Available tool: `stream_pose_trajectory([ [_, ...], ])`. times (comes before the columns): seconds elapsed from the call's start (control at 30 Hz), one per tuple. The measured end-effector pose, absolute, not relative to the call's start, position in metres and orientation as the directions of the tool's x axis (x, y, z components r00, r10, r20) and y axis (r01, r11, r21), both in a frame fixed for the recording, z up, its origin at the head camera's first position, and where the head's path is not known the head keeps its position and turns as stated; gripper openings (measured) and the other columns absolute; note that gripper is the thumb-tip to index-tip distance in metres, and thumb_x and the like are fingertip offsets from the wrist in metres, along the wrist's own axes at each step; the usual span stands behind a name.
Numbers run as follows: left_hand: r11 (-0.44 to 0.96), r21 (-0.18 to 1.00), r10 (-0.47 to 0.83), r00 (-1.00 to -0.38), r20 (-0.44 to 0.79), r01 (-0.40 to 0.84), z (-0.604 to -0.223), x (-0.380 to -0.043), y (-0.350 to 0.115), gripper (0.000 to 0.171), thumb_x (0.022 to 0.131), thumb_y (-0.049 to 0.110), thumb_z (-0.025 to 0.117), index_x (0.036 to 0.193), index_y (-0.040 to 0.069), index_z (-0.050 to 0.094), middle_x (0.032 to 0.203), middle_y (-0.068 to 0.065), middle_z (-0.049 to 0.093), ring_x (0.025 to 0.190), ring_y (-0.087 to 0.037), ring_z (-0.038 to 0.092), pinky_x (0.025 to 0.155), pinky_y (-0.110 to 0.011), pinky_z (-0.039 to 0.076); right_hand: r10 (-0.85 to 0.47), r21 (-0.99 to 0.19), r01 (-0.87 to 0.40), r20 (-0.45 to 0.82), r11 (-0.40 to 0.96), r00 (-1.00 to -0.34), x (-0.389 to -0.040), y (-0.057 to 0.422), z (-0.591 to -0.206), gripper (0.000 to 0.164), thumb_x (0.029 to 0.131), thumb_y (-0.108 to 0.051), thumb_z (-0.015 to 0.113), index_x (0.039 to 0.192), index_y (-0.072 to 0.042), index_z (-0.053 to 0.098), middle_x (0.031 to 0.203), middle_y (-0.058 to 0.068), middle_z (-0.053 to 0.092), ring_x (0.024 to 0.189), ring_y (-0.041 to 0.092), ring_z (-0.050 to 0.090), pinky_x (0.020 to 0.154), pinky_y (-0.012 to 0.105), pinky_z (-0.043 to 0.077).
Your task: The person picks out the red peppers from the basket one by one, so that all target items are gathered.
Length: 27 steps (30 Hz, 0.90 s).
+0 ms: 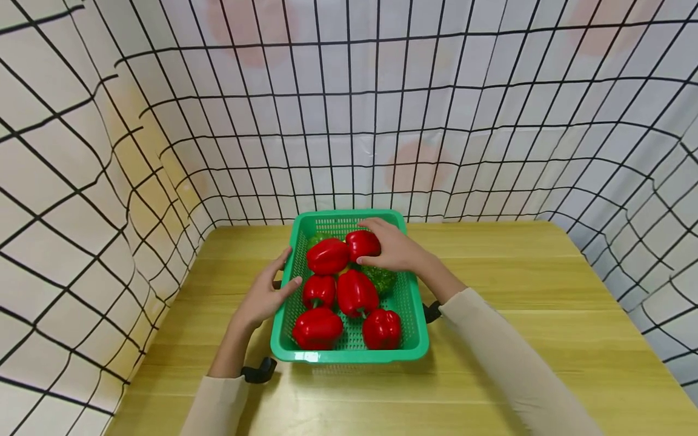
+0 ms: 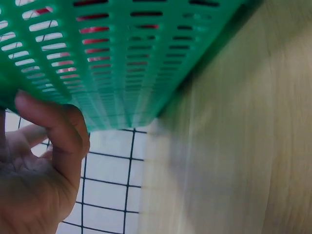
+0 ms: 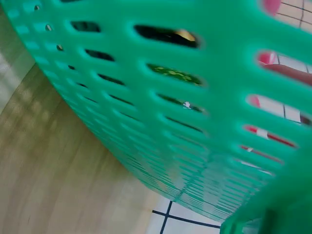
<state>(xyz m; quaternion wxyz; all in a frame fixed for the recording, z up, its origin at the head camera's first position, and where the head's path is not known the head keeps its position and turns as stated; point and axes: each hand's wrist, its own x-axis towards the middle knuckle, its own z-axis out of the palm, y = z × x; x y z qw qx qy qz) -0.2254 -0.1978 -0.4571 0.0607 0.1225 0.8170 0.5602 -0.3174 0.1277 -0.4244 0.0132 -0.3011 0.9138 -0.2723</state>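
Observation:
A green plastic basket [image 1: 349, 356] stands on the table with several red bell peppers [image 1: 357, 293] inside. My right hand [image 1: 394, 245] reaches over its far right part and grips a red bell pepper [image 1: 362, 244] between thumb and fingers. Beneath that hand lies a green vegetable with a bumpy surface [image 1: 382, 278], its kind unclear. My left hand [image 1: 267, 293] holds the basket's left rim, thumb over the top; in the left wrist view its fingers [image 2: 63, 129] curl against the outer wall. The right wrist view is mostly filled by the slotted basket wall [image 3: 146, 112].
The basket rests on a wood-grain table [image 1: 491, 290]. Black wire grid panels [image 1: 376, 115] with pale cloth behind them close off the back and both sides. More green [image 1: 322, 237] shows at the basket's far left corner, partly hidden by a pepper.

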Motion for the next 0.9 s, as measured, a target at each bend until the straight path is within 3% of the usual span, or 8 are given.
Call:
stream_pose_trajectory([
  [0.2,0.281,0.958,0.266,-0.964,-0.028,0.050,-0.455,-0.225,-0.194,0.075,0.106,0.022,0.060,0.167,0.026,0.017,0.163,-0.018,0.030,0.111,-0.046,0.070,0.075,-0.046,0.066,-0.536,-0.477,-0.526,0.129,0.704,-0.834,-0.319,0.122,-0.429,0.083,0.088,-0.042,0.079,0.155,-0.009,0.044,0.154,0.016,0.047,0.135,0.035,0.050,0.101,0.051,0.057],
  [0.3,0.291,0.957,0.224,-0.974,-0.044,0.023,-0.455,-0.224,-0.191,0.073,0.105,0.018,0.059,0.167,0.028,0.020,0.162,-0.019,0.033,0.102,-0.041,0.074,0.073,-0.046,0.066,-0.525,-0.449,-0.516,0.117,0.729,-0.843,-0.319,0.118,-0.432,0.084,0.088,-0.042,0.079,0.156,-0.009,0.044,0.152,0.017,0.050,0.133,0.035,0.053,0.101,0.051,0.057],
  [0.63,0.299,0.954,0.120,-0.993,0.004,0.040,-0.458,-0.223,-0.186,0.066,0.104,0.015,0.060,0.163,0.028,0.033,0.161,-0.018,0.039,0.098,-0.044,0.074,0.070,-0.046,0.066,-0.495,-0.452,-0.503,0.146,0.737,-0.856,-0.319,0.116,-0.435,0.081,0.085,-0.045,0.082,0.150,-0.009,0.051,0.148,0.014,0.056,0.131,0.033,0.056,0.099,0.049,0.058],
  [0.9,0.365,0.931,0.051,-0.999,0.007,0.026,-0.459,-0.222,-0.182,0.064,0.102,0.015,0.060,0.160,0.031,0.039,0.131,-0.020,0.056,0.081,-0.032,0.077,0.063,-0.040,0.065,-0.461,-0.563,-0.489,0.203,0.667,-0.864,-0.315,0.123,-0.434,0.079,0.082,-0.043,0.084,0.148,-0.012,0.052,0.143,0.009,0.059,0.123,0.029,0.060,0.094,0.046,0.061],
])
